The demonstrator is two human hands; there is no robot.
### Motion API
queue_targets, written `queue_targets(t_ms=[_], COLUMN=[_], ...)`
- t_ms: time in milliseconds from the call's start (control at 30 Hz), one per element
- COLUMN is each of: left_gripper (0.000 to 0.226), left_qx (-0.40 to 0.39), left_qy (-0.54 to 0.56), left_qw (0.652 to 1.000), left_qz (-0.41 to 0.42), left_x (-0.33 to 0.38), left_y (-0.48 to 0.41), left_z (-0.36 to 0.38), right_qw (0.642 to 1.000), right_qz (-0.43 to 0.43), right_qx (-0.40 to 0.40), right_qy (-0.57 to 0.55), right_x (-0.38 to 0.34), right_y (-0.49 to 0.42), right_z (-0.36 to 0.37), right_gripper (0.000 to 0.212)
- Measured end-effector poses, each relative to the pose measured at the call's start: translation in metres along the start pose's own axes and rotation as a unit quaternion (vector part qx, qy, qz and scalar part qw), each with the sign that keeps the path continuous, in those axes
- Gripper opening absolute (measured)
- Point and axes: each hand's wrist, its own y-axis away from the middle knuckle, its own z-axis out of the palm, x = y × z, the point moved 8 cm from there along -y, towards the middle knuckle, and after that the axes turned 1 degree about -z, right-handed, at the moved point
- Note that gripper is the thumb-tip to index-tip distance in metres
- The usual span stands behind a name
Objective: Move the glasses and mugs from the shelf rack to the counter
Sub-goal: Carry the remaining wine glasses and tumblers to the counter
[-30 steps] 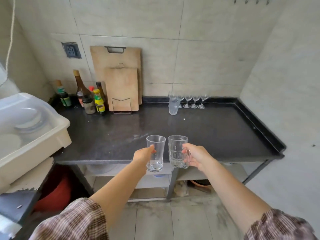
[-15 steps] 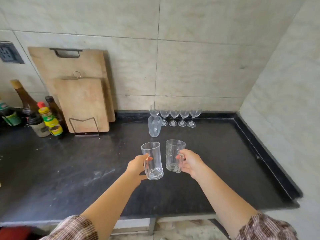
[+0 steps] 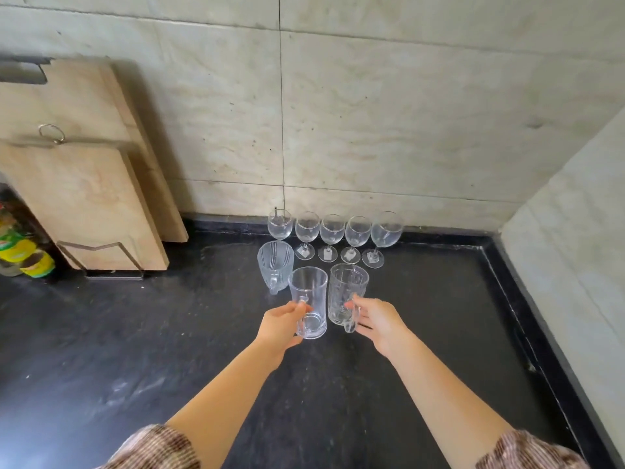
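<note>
My left hand [image 3: 280, 324] grips the handle of a plain clear glass mug [image 3: 309, 301]. My right hand [image 3: 378, 319] holds the handle of a patterned glass mug [image 3: 346, 292]. Both mugs are upright, side by side, low over or on the black counter [image 3: 169, 350]; I cannot tell whether they touch it. Just behind them stands a ribbed glass mug [image 3: 274, 265]. A row of several wine glasses [image 3: 333, 231] lines the back wall. The shelf rack is out of view.
Two wooden cutting boards [image 3: 77, 184] lean on the wall in a wire stand at the left. Sauce bottles [image 3: 23, 255] sit at the far left edge. A raised black rim [image 3: 527, 316] borders the counter's right side by the side wall.
Both hands have carried the two mugs forward from the counter's front edge to the back, close to the ribbed mug. The view has moved in toward the wall.
</note>
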Motion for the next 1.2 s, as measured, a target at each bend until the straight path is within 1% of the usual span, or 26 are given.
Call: queue_targets(t_ms=[200,267,333,467,567,733,900,1000,1100,1167,1200], left_gripper=[0.024,0.029,0.028,0.018,0.021,0.027,0.024,0.023,0.016,0.018,0.022], left_qx=[0.035,0.05,0.064,0.082,0.085,0.098,0.104,0.104,0.094,0.104,0.111], left_qy=[-0.023,-0.03,-0.032,-0.028,-0.031,-0.052,-0.065,-0.081,-0.111,-0.12,-0.125], left_qw=[0.996,0.994,0.992,0.989,0.987,0.984,0.982,0.981,0.981,0.981,0.98], left_qz=[0.077,0.092,0.099,0.121,0.133,0.139,0.146,0.141,0.129,0.113,0.105], left_x=[0.016,0.017,0.016,0.018,0.017,0.015,0.015,0.016,0.019,0.018,0.018], left_y=[-0.021,-0.028,-0.033,-0.041,-0.049,-0.057,-0.057,-0.057,-0.055,-0.055,-0.055], left_z=[0.02,0.023,0.025,0.026,0.025,0.02,0.02,0.022,0.023,0.019,0.018], right_qw=[0.999,0.999,0.998,0.999,0.999,0.999,0.996,0.996,0.997,0.997,0.997], right_qz=[-0.004,-0.003,-0.003,-0.003,0.002,0.023,0.025,0.025,0.023,0.018,0.015], right_qx=[-0.011,-0.01,-0.006,0.005,0.015,0.019,0.036,0.055,0.067,0.07,0.072], right_qy=[-0.034,-0.048,-0.055,-0.043,-0.043,-0.046,-0.082,-0.06,-0.044,-0.036,-0.03], right_x=[-0.005,-0.006,-0.006,-0.005,-0.003,0.003,0.006,0.01,0.012,0.01,0.01], right_y=[-0.024,-0.029,-0.035,-0.044,-0.047,-0.05,-0.051,-0.049,-0.048,-0.05,-0.05], right_z=[-0.003,-0.001,0.001,0.004,0.006,0.007,0.009,0.009,0.008,0.008,0.008], right_gripper=[0.017,0.014,0.013,0.032,0.038,0.04,0.042,0.038,0.039,0.038,0.037])
